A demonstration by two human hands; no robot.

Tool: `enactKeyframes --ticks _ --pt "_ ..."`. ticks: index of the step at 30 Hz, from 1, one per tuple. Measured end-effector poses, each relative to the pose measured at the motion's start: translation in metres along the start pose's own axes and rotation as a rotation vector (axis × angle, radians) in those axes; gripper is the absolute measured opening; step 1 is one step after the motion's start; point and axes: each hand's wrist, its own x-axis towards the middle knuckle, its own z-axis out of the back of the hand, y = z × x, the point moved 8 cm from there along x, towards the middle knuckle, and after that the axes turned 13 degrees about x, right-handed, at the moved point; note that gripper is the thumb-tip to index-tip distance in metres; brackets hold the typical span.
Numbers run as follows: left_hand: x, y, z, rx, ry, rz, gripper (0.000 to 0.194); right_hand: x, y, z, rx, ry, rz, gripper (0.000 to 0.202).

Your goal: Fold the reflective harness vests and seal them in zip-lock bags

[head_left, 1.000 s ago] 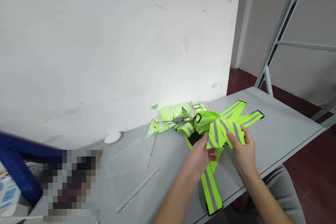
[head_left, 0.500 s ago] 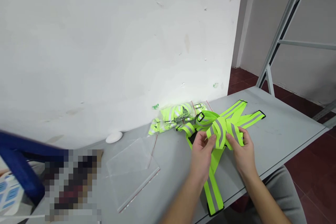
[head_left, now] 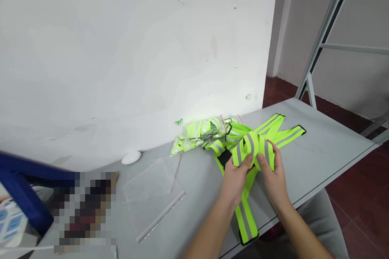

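A neon yellow-green reflective strap vest point(head_left: 249, 206) with grey stripes and black-edged strap ends is spread over the grey table. Its middle is bunched up in folded loops between my two hands. My left hand point(head_left: 235, 178) pinches the left side of the folds, thumb on top. On the right side of the same folds, my right hand point(head_left: 272, 170) grips with its thumb in front and fingers behind. A black patch point(head_left: 225, 157) on the vest shows just left of my left hand. The parts under the folds are hidden.
Behind the vest, packed clear bags of similar straps point(head_left: 197, 131) lie against the white wall. Flat clear zip bags point(head_left: 154, 198) rest to the left, near a white oval object point(head_left: 131, 158). A blue frame point(head_left: 27, 194) stands far left; a metal rack point(head_left: 316, 48) rises at right.
Both hands have drawn slightly closer together and to the left. The folded strap loops between them are bunched more tightly and stand more upright.
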Motion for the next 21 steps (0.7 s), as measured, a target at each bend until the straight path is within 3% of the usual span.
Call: enactKeyframes --ticks 8,16,21 --pt "0.0 0.001 0.023 0.089 -0.133 0.122 0.054 0.0 0.007 -0.014 0.063 0.1 -0.058 0.067" --pt "-0.001 -0.01 0.006 0.02 0.067 0.044 0.05 -0.003 -0.014 -0.014 0.338 0.162 -0.221 0.072" --pt "-0.002 -0.009 0.003 -0.024 0.14 0.062 0.049 0.0 -0.01 -0.007 0.179 0.143 -0.112 0.072"
